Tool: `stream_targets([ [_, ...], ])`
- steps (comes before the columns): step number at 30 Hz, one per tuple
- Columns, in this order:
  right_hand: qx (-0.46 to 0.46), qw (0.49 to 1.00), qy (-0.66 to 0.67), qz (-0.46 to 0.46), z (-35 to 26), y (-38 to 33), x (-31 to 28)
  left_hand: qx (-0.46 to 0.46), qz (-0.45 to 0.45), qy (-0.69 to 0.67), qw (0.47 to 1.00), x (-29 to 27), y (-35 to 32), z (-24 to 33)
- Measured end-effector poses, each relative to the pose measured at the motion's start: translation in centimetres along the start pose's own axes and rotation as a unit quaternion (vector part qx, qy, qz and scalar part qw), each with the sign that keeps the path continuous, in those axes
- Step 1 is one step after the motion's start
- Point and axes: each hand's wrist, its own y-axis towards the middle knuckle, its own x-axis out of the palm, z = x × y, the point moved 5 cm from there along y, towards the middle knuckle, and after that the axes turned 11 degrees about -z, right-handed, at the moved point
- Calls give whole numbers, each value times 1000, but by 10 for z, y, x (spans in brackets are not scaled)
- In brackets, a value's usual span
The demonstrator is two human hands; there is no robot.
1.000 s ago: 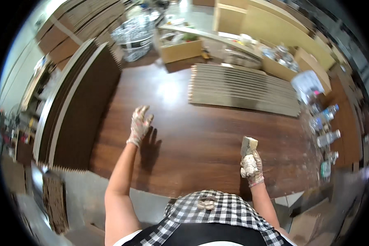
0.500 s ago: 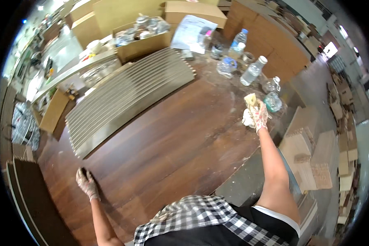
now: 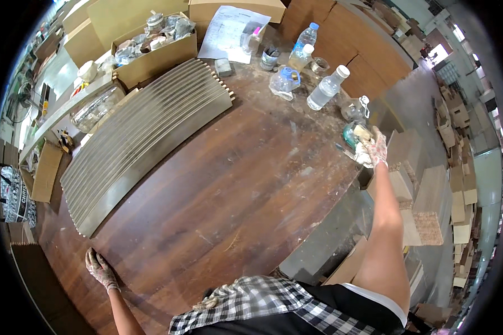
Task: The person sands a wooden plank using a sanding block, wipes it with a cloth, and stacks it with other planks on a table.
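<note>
One crumpled white rag [image 3: 363, 156] and a pale block [image 3: 362, 132] are being gripped by the right hand [image 3: 376, 148] beside a greenish bottle [image 3: 349, 135], near the table [image 3: 207, 195] edge; the left hand [image 3: 101, 271] is resting unclenched. A carton [image 3: 161, 60] is holding plastic-wrapped things [image 3: 183, 27].

Counter [image 3: 207, 190] was brown wood-grain, scuffed toward its far right corner. Brown panel [image 3: 349, 47] stood behind the far edge there. Grey floor [image 3: 412, 95] ran beyond the right edge toward a bright opening [image 3: 440, 54], door or window unclear.
</note>
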Motion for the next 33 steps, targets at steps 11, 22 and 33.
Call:
stream_targets([
  [11,-154,910,261,-284,-192,-71,135,-79,-6,-180,980,2,15,-15],
  [22,-310,871,169,-343,-420,38,234,15,-59,-401,914,5,115,31],
  [33,-387,815,87,-423,-425,17,223,-205,-65,-635,742,7,131,39],
])
